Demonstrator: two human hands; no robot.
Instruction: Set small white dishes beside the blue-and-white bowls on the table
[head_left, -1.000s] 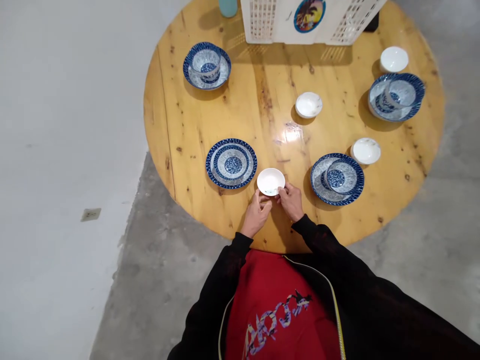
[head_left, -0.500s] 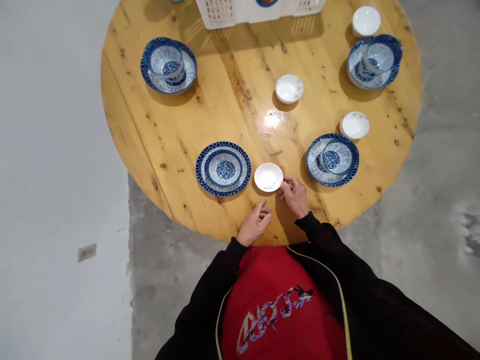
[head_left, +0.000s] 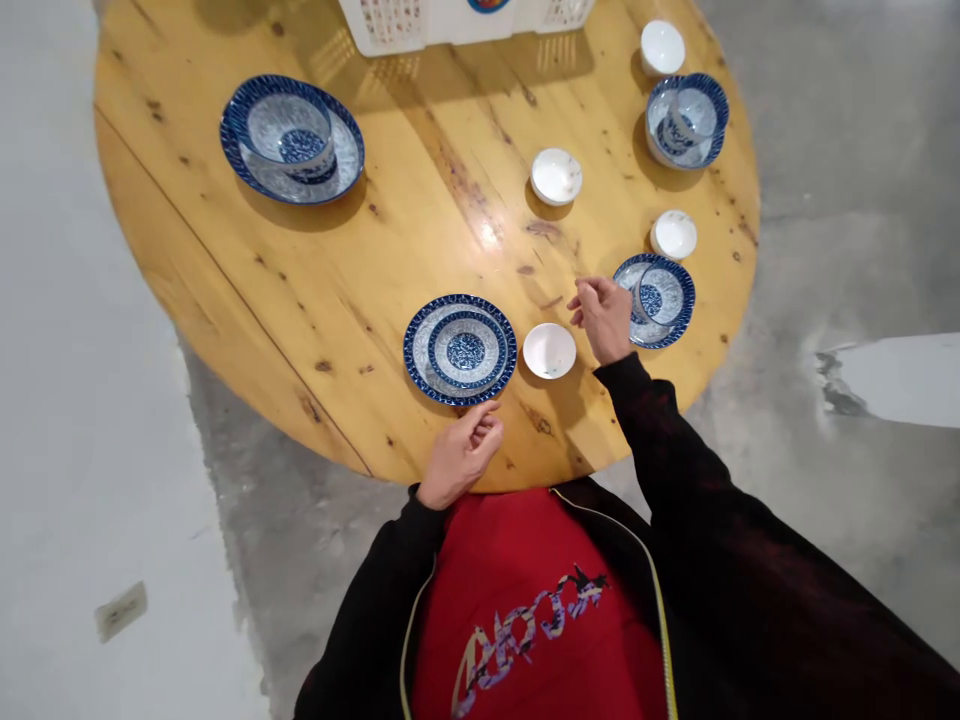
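A small white bowl (head_left: pixel 550 351) stands on the table close to the edge before me. Left of it, a blue-and-white bowl (head_left: pixel 466 350) sits on a patterned plate (head_left: pixel 421 377). My left hand (head_left: pixel 463 455) hovers by the near rim of that plate, empty, with loosely bent, parted fingers. Up and to the right of the small white bowl is my right hand (head_left: pixel 606 318), open and holding nothing, its fingers half bent. It partly covers the left rim of another blue plate (head_left: pixel 660 338), on which a patterned bowl (head_left: pixel 654 297) stands.
A white basket (head_left: pixel 450 30) stands at the table's far side. Another plate and bowl set (head_left: pixel 292 140) is at far left, a stacked set (head_left: pixel 688 120) at far right. More white bowls stand at the middle (head_left: pixel 556 177), right (head_left: pixel 673 234) and far right (head_left: pixel 662 48).
My right hand has let go of the small white bowl's rim and moved up and away from it. My left hand has shifted left, towards the plate. The view has turned somewhat.
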